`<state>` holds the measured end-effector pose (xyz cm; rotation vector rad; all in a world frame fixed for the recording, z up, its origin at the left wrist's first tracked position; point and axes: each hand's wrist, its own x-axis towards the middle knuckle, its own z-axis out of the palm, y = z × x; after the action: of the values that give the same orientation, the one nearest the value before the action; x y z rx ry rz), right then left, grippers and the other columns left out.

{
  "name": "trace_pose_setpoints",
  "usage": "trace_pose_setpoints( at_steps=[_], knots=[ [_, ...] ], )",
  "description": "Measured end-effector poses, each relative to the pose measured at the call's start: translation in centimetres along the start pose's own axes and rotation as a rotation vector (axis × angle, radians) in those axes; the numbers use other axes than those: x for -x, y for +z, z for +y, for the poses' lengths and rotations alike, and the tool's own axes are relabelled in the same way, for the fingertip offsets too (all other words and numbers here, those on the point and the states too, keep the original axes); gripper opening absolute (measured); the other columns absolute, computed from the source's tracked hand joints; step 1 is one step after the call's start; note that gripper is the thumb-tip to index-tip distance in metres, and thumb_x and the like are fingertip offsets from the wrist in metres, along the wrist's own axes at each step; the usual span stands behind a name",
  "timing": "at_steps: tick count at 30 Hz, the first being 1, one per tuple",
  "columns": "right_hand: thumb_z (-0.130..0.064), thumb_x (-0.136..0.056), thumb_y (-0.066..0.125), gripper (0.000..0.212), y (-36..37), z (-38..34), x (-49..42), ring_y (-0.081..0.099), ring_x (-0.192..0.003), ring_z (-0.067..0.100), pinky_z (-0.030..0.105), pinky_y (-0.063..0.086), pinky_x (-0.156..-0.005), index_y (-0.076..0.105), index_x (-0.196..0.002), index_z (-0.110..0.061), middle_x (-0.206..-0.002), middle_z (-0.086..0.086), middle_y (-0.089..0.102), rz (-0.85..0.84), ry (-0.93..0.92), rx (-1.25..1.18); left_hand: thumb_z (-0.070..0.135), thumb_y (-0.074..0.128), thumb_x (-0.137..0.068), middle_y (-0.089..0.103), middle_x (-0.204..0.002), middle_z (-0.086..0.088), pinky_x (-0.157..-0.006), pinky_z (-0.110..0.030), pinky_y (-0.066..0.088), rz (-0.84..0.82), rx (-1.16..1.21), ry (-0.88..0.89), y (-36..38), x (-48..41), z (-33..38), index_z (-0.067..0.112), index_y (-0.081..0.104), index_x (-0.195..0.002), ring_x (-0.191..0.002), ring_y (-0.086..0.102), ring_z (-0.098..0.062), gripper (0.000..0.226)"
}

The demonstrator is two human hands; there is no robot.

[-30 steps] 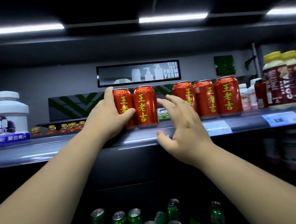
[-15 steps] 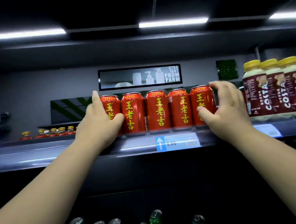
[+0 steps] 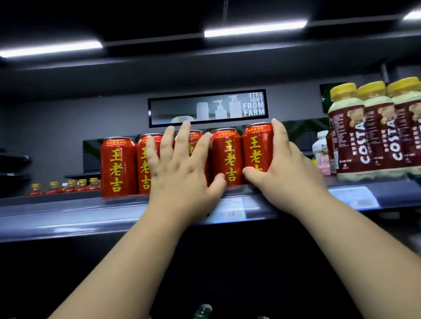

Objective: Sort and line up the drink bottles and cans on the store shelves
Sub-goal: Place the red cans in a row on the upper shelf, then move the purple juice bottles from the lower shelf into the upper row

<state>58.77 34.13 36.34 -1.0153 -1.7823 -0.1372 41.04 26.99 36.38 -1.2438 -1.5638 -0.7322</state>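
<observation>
Cans [image 3: 226, 157] in red stand side by side on the shelf [image 3: 55, 218], five of them, all standing up tall with their fronts facing me. They are right in front of both hands and a bit higher than my arms, so both arms reach up and forward. The row runs from left to right.

My left hand [image 3: 180, 177] is open and flat. Its fingers are spread wide and press on the fronts of the cans in the middle of the row. Its thumb sits low, by the fourth can. No hand touches the first can [image 3: 118, 167] on the left.

My right hand [image 3: 285, 175] is on the end can [image 3: 257, 149] at the right of the row. Its fingers go up the can's right side and its thumb is low on the front, so it cups that can. This hand is the nearer one to the brown bottles [image 3: 381, 130] with yellow caps, which stand apart to the right.

I think the next move is a push: back with the flat hand so the fronts match, and left with the cupping hand to close any gaps. I should push softly, or a can may tip. Green bottles [image 3: 202, 317] show lower down.
</observation>
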Motion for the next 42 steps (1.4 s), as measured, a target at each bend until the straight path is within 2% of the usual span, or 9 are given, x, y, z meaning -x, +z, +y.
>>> trace_pose_setpoints(
  at_steps=[5, 13, 18, 21, 24, 27, 29, 35, 42],
  knots=[
    [-0.06, -0.083, 0.06, 0.105, 0.0, 0.2, 0.2, 0.055, -0.119, 0.034, 0.042, 0.041, -0.082, -0.012, -0.155, -0.034, -0.141, 0.006, 0.047, -0.006, -0.015, 0.014, 0.066, 0.034, -0.079, 0.003, -0.167, -0.005, -0.119, -0.057, -0.007, -0.02, -0.001, -0.012, 0.1, 0.2, 0.1, 0.038, 0.021, -0.152, -0.152, -0.002, -0.029, 0.079],
    [-0.062, -0.083, 0.059, 0.105, -0.2, 0.0, 0.5, 0.045, -0.133, 0.027, 0.046, 0.041, -0.103, -0.007, -0.158, -0.028, -0.151, 0.004, 0.038, 0.029, -0.064, -0.001, 0.065, 0.031, -0.082, -0.007, -0.167, -0.004, -0.121, -0.054, -0.009, -0.02, 0.014, 0.011, 0.4, 0.4, -0.2, 0.039, 0.016, -0.154, -0.152, -0.012, -0.029, 0.078],
    [-0.068, -0.083, 0.052, 0.099, -0.6, 0.4, 2.3, 0.013, -0.153, 0.023, 0.045, 0.017, -0.122, -0.002, -0.158, -0.032, -0.167, 0.002, 0.01, 0.012, -0.137, -0.021, 0.067, 0.025, -0.087, -0.012, -0.166, -0.004, -0.122, -0.047, -0.008, -0.084, 0.081, 0.024, -0.1, 2.1, -0.2, 0.039, 0.012, -0.155, -0.152, -0.016, -0.024, 0.075],
    [-0.068, -0.078, 0.046, 0.092, 1.2, 1.9, 8.6, 0.013, -0.154, 0.026, 0.044, 0.005, -0.125, 0.023, -0.158, -0.028, -0.167, 0.008, 0.017, 0.019, -0.324, -0.027, 0.07, 0.033, -0.086, 0.003, -0.167, -0.01, -0.123, -0.047, 0.005, -0.109, 0.084, 0.182, -0.2, 7.8, -0.5, 0.03, 0.021, -0.156, -0.154, 0.002, -0.027, 0.081],
    [-0.061, -0.077, 0.054, 0.084, 4.6, 3.5, 16.0, 0.008, -0.155, 0.026, 0.048, 0.01, -0.125, 0.034, -0.153, -0.031, -0.167, 0.006, 0.015, -0.2, -0.456, -0.134, 0.069, 0.053, -0.077, 0.013, -0.165, -0.014, -0.121, -0.053, 0.014, -0.183, 0.118, 0.289, -0.3, 14.5, -1.5, 0.025, 0.035, -0.153, -0.152, 0.012, -0.033, 0.09],
    [-0.063, -0.084, 0.055, 0.082, 7.3, 4.2, 20.7, 0.007, -0.154, 0.009, 0.037, 0.02, -0.123, 0.022, -0.156, -0.042, -0.165, -0.018, 0.006, -0.605, -0.31, -0.235, 0.066, 0.059, -0.072, 0.041, -0.155, -0.01, -0.113, -0.043, 0.037, -0.377, 0.185, 0.209, -0.7, 19.4, -3.0, 0.027, 0.053, -0.14, -0.138, 0.045, -0.029, 0.079],
    [-0.062, -0.087, 0.058, 0.08, 9.1, 4.4, 22.6, 0.016, -0.15, 0.004, 0.029, 0.025, -0.119, 0.021, -0.155, -0.043, -0.162, -0.023, 0.014, -0.741, -0.251, -0.216, 0.068, 0.052, -0.072, 0.049, -0.148, 0.001, -0.107, -0.032, 0.043, -0.56, 0.207, 0.087, -1.0, 22.0, -4.1, 0.029, 0.053, -0.139, -0.129, 0.054, -0.02, 0.078],
    [-0.062, -0.079, 0.062, 0.075, 13.1, 3.4, 26.6, 0.046, -0.13, 0.006, 0.03, 0.041, -0.107, 0.042, -0.146, -0.035, -0.144, -0.02, 0.043, -0.915, -0.22, -0.276, 0.063, 0.057, -0.076, 0.053, -0.136, 0.016, -0.097, -0.029, 0.047, -0.832, 0.175, -0.095, -0.7, 29.2, -7.2, 0.036, 0.05, -0.137, -0.123, 0.055, -0.011, 0.067],
    [-0.057, -0.082, 0.067, 0.067, 16.0, 1.2, 28.6, 0.05, -0.124, 0.009, 0.027, 0.042, -0.103, 0.046, -0.142, -0.036, -0.14, -0.015, 0.049, -0.96, -0.253, -0.332, 0.055, 0.062, -0.082, 0.059, -0.127, 0.014, -0.092, -0.032, 0.049, -0.912, 0.135, -0.236, -1.5, 33.5, -10.1, 0.037, 0.053, -0.134, -0.116, 0.058, -0.012, 0.056]
  ],
)
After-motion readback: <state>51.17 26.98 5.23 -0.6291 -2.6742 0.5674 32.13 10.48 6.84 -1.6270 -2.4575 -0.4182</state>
